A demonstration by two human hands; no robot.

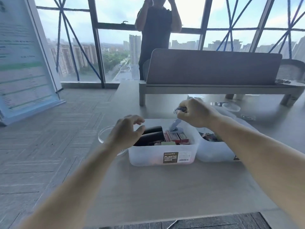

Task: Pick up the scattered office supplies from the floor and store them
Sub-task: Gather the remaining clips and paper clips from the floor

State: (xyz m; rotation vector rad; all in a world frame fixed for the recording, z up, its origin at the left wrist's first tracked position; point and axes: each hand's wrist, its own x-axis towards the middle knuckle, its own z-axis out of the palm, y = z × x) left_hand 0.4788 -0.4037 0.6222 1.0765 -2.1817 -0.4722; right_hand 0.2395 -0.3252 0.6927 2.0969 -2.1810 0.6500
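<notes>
A plastic container [162, 156] stands mid-table [148, 187], with a second container [212, 151] just beside it on the right. A round dish [103, 133] lies to its left, at the table's left edge. Inside the first container, two cases [152, 135] lie on the left and small boxes [176, 138] on the right. The left hand [125, 131] hovers over the cases. The right hand [196, 113], gripping paper clips [179, 110], is above the back rim. A screen [212, 66] spans the far edge.

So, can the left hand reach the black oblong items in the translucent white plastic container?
Probably yes: the left hand hovers empty right over the black oblong items, and the container is lidless.
</notes>
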